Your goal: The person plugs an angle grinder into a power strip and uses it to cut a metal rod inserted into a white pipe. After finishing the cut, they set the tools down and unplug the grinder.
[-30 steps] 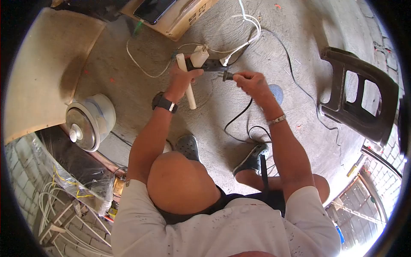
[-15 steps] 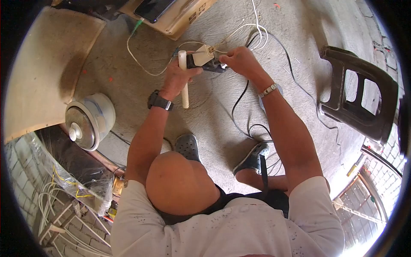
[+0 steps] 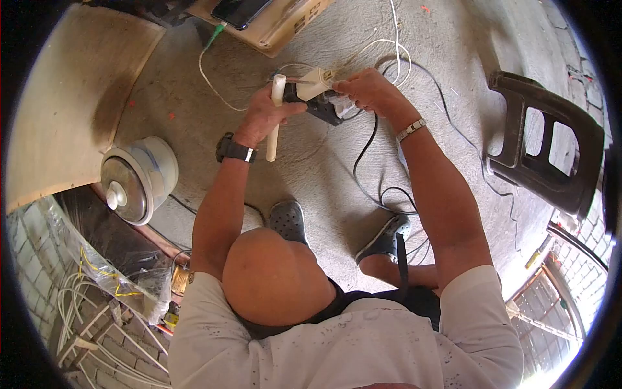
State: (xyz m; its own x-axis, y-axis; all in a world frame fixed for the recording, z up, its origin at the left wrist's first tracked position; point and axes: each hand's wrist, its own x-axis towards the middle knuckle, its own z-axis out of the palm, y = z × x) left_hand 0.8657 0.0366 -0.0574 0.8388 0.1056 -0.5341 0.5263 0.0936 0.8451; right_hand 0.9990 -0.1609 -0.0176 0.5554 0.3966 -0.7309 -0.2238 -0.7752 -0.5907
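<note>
Gripping white pipe and black socket block in closed left hand, pipe axis running toward the body. Pinching black plug in closed right hand, just right of the block, touching it.

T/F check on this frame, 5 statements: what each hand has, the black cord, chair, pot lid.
1. The left hand grips a white pipe. True.
2. The right hand rests on the knee. False: it is at the black socket block, beside the white adapter.
3. A black cord runs from the hands toward the shoes. True.
4. The dark plastic chair is on the person's left. False: on the right.
5. The lidded pot is held in a hand. False: it sits on the floor.
</note>
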